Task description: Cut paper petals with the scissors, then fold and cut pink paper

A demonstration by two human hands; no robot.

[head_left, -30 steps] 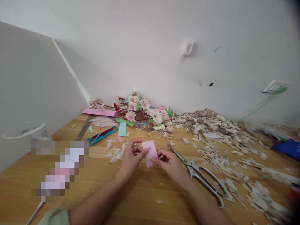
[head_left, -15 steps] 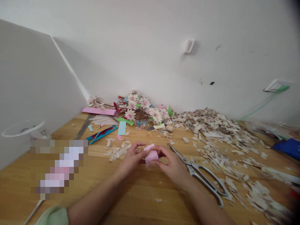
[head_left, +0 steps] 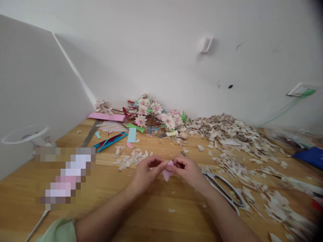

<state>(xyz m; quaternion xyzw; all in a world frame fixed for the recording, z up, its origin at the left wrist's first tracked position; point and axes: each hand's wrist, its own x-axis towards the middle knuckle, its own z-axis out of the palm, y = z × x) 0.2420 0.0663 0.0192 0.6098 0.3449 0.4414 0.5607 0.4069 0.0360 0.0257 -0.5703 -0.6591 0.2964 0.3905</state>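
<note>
A small piece of pink paper [head_left: 167,174] is pinched between both my hands above the middle of the wooden table. My left hand [head_left: 150,170] grips its left side between thumb and fingers. From the right, my right hand [head_left: 188,170] pinches the other side, its fingertips close to those of the left. Part of the paper is hidden behind the fingers, and a pointed corner hangs below them. Under and beside my right wrist lie metal scissors [head_left: 227,188], their blades partly covered by the hand and forearm.
Handmade flowers [head_left: 156,112] lie by the wall beside a pink paper roll [head_left: 107,117]. Dried petals [head_left: 227,131] heap at the back right and spread down the right side. Loose petals [head_left: 130,159] lie left of my hands. A clear plastic cup [head_left: 37,134] stands left.
Both hands have drawn closer together, and the pink paper went from a broad curved sheet to a narrower, pointed shape. My right hand now covers more of the scissors' blades.
</note>
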